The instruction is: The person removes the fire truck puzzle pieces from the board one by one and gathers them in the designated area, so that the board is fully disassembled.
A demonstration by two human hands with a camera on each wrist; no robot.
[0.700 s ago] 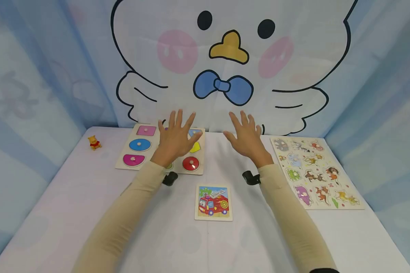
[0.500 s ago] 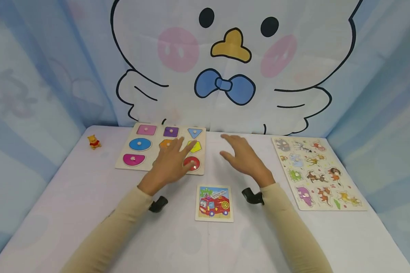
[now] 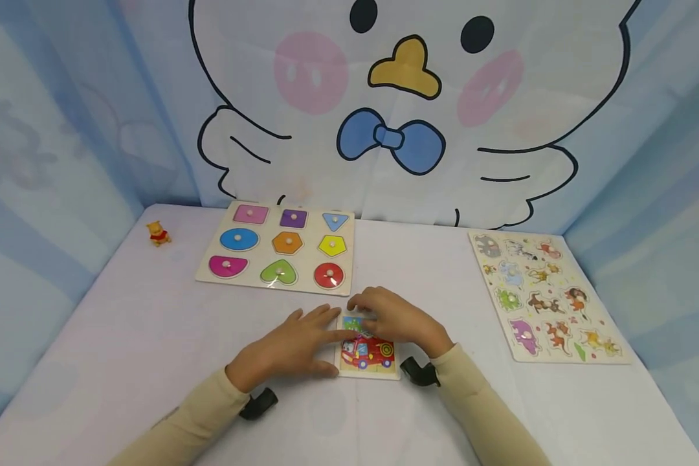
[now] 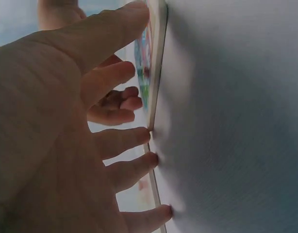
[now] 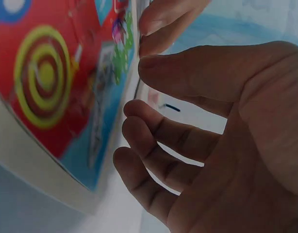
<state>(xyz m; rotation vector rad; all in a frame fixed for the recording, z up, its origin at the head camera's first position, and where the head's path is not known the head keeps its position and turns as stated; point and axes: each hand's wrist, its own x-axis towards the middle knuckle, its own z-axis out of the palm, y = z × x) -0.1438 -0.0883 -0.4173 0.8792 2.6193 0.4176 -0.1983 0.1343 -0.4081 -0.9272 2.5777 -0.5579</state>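
A small square fire-truck puzzle [image 3: 367, 356] lies on the white table between my hands. My left hand [image 3: 294, 346] is at its left side, fingers fairly straight. The left thumb touches the puzzle's rim, the index finger reaches over the picture, and other fingertips meet the tabletop in the left wrist view. My right hand [image 3: 399, 317] hovers over the far edge and top right part, fingers loosely bent. In the right wrist view its thumb [image 5: 188, 73] and fingers stand apart with nothing between them, close to the puzzle's edge. The right hand hides the puzzle's top right corner.
A shape-knob board [image 3: 250, 255] with colored pieces lies at the back left. To its left stands a small yellow bear figure [image 3: 158, 233] in red. An animal puzzle board [image 3: 550, 304] lies at the right. A cartoon-printed curtain [image 3: 320, 175] hangs behind the table.
Both hands have come down and toward me from above the far table, ending at the fire-truck puzzle. The left hand has uncovered the shape board. The right fingers have bent.
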